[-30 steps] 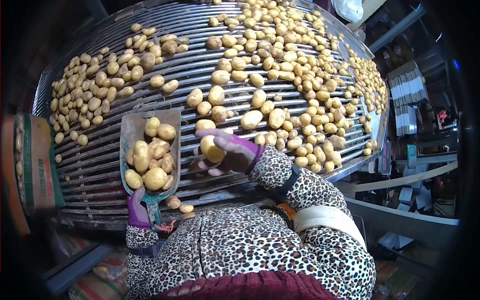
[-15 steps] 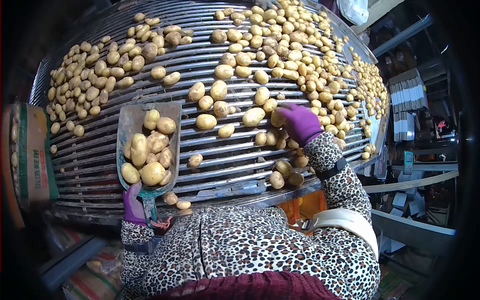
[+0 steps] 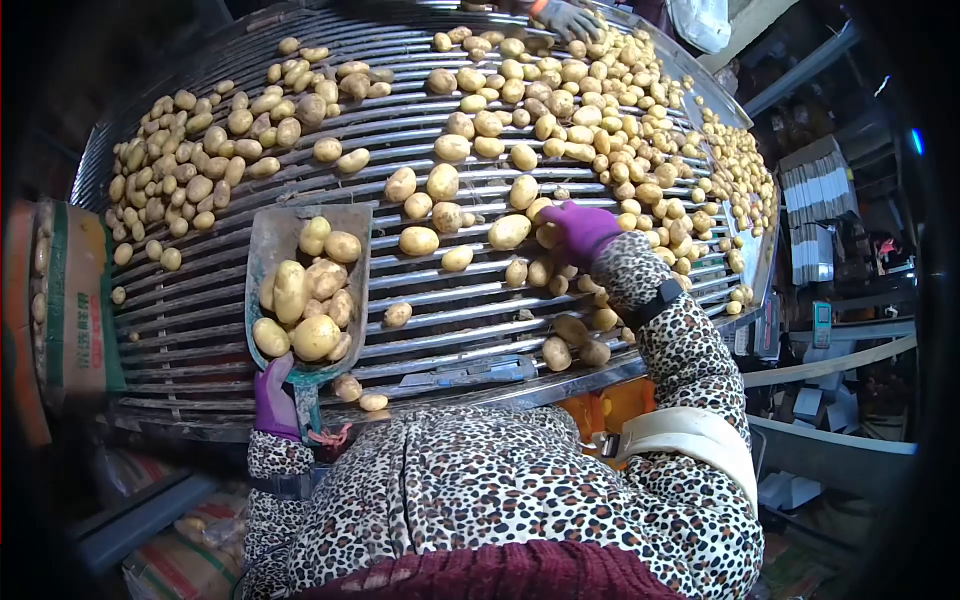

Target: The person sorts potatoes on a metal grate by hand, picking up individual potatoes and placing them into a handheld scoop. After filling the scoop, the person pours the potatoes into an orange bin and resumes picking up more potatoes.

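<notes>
My left hand, in a purple glove, is closed round the handle of a worn metal scoop. Several potatoes lie in the scoop, which rests on the slatted metal rollers. In its own purple glove, my right hand reaches over the rollers to the right, its fingers curled on a potato. The palm side of that hand is hidden. Just left of it lies a larger oval potato, and smaller potatoes sit below the wrist.
Loose potatoes cover the left of the roller table, with a dense heap at the right. A grey-blue box cutter lies by the near edge. A filled sack stands left. Another person's grey-gloved hand is at the far edge.
My right hand has shifted slightly left, fingers still on a potato. The scoop and left hand appear a little further right as the view moves. The other person's hand shows more fully.
</notes>
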{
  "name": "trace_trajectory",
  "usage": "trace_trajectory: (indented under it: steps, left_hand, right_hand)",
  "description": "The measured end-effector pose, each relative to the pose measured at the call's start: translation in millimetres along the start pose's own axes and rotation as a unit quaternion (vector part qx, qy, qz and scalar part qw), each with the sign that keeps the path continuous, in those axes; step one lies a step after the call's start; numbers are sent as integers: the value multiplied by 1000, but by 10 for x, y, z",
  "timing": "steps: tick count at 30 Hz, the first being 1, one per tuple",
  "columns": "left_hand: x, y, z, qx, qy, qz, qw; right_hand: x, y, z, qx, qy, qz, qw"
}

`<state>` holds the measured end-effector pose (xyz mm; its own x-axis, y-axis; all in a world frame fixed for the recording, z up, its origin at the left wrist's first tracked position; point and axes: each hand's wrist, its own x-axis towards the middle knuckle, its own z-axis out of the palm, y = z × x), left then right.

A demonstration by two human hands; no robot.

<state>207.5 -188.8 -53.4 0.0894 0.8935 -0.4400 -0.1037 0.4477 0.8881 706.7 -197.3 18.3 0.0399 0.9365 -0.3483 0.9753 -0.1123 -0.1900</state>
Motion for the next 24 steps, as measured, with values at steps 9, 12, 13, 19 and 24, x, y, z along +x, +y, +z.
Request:
trace_trajectory:
  steps: [9, 12, 13, 19, 24]
  left_hand:
    - [-79, 208, 268, -104, -51, -49, 992]
    - [-82, 202, 249, -66, -33, -51, 996]
    - [-86, 206, 260, -52, -25, -56, 997]
    - [-32, 139, 250, -33, -10, -53, 998]
    - [92, 37, 126, -15, -4, -41, 999]
  right_hand:
    - [-973, -389, 146, 863, -35, -45, 502]
    - [-1035, -495, 506, 920, -21, -98, 379]
    - [-1095, -509, 559, 930, -17, -74, 360]
    - [-1527, -472, 959, 947, 65, -90, 301]
    - [-2565, -22, 1094, 821, 295, 76, 482]
